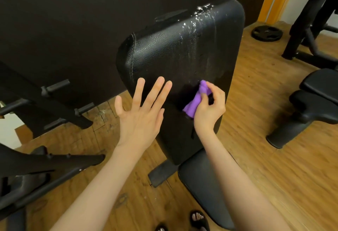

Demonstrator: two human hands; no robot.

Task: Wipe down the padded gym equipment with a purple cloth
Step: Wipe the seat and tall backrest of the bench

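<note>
A black padded backrest (175,51) of a gym bench stands tilted upright in the middle, with wet streaks and droplets across its upper right part. My right hand (210,108) grips a bunched purple cloth (196,100) against the lower part of the pad. My left hand (144,111) is held flat with fingers spread and straight at the pad's lower left edge, holding nothing. Below the backrest lies the bench's black seat pad (203,186).
Another black padded bench (314,100) stands at the right on the wooden floor (274,157). A weight plate (267,33) lies at the back right near a black rack (311,20). Black frames with pegs (54,106) fill the left. Two sandalled feet (197,219) show at the bottom.
</note>
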